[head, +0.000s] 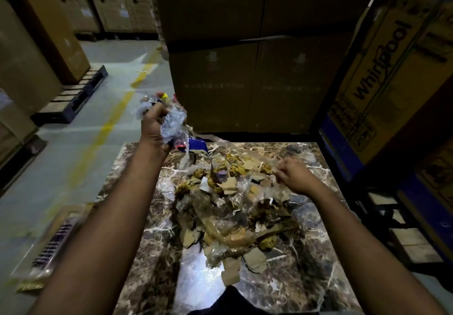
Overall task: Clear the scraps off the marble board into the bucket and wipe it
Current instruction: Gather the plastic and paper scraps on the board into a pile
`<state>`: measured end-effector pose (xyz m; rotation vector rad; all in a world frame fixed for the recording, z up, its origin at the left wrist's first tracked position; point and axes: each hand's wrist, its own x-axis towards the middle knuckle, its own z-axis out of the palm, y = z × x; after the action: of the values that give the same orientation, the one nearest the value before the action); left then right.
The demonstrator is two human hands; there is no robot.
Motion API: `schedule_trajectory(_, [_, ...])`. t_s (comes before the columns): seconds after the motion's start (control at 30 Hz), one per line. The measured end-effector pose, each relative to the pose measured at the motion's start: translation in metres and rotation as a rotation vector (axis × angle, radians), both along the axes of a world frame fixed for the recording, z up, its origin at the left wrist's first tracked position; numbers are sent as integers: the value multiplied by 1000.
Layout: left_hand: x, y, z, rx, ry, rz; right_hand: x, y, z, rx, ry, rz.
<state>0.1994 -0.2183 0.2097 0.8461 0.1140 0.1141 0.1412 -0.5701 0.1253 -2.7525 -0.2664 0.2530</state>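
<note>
A brown marble board (pixel 306 278) lies in front of me with a heap of scraps (pixel 232 206) on its middle: torn cardboard, clear plastic film and yellow crumbly bits. My left hand (pixel 154 128) is raised above the board's far left corner and grips a crumpled wad of clear and coloured plastic wrappers (pixel 174 123). My right hand (pixel 293 175) is low over the heap's far right side, with its fingers curled on a bit of clear plastic film. No bucket is in view.
Tall cardboard boxes (pixel 245 69) stand right behind the board, and a Whirlpool carton (pixel 382 69) rises on the right. A blurred packet (pixel 51 246) lies on the floor at the left. Pallets (pixel 73 94) and more boxes line the grey floor with its yellow line.
</note>
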Motion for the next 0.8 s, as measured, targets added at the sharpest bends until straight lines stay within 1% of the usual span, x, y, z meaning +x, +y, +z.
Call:
schedule_trajectory(0.03, [0, -1, -3, 16, 8, 4, -2, 3, 8, 47, -3, -7])
schedule_trajectory(0.13, [-6, -11, -8, 76, 9, -2, -2, 14, 29, 357, -20, -60])
schedule_trajectory(0.2, [-11, -20, -13, 145, 36, -77, -2, 23, 46, 582, 36, -54])
schedule_trajectory(0.27, [-18, -26, -16, 226, 2, -219, 1, 30, 61, 716, 104, -10])
schedule_trajectory(0.37, [-26, -33, -19, 462, -146, -426, 4, 41, 83, 821, 138, 46])
schedule_trajectory(0.43, [-34, -44, -17, 618, -199, -537, 11, 48, 91, 837, 116, 48])
schedule_trajectory(0.5, [-41, -54, -13, 695, -211, -667, 18, 55, 96, 808, 67, 43])
schedule_trajectory(0.57, [-46, -64, -14, 709, -173, -757, 23, 63, 96, 797, 21, 20])
schedule_trajectory(0.63, [-52, -73, -13, 725, -96, -726, 25, 72, 95, 817, -27, -6])
schedule_trajectory(0.73, [-52, -80, -16, 688, -50, -635, 26, 78, 91, 892, -81, -75])
schedule_trajectory(0.77, [-53, -81, -13, 653, -40, -580, 24, 78, 90, 928, -80, -91])
schedule_trajectory(0.8, [-49, -79, -15, 612, -41, -547, 20, 79, 89, 980, -40, -99])
